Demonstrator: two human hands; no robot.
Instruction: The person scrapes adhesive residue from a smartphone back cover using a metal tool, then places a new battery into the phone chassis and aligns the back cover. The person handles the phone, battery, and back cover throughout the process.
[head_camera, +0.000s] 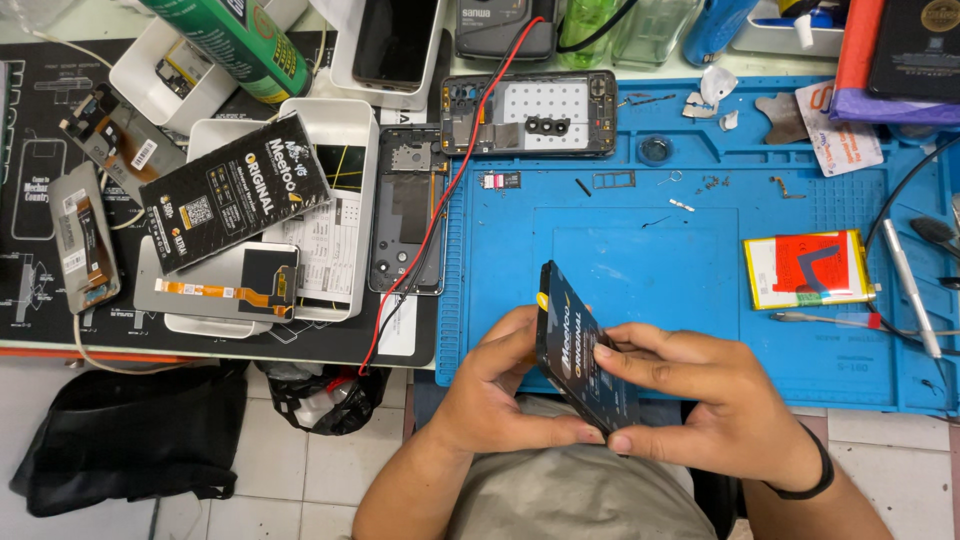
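I see the big blue work mat (620, 250) lying beyond my fingers, and its near edge passes just under my hands. To the left of my fingers, well apart, a black mat (30, 200) carries white trays (350, 130) and a second dark flat package (235, 190) which lies tilted across one tray. Straight ahead of my fingertips, at the far edge of the blue mat, an opened phone frame (528, 113) lies on its side, and another dark frame (407, 210) lies left of it, half on the black mat. A red wire (440, 190) runs diagonally between these two frames and goes down past the left of my left hand. To the right of my fingers, apart from them, there is a yellow and red battery (810, 268), and further right a slim grey tool (912, 290). Between my hands is the dark flat package (580, 345) with light print, held tilted above the near edge of the blue mat. My left hand (495, 390) is closed around its left side, the thumb under the lower end and the other fingers behind it. My right hand (700, 395) is closed on its right side, with fingers (625, 352) pressing on the front face and the thumb at the bottom corner. Small screws (712, 182) lie far ahead of my right fingers.
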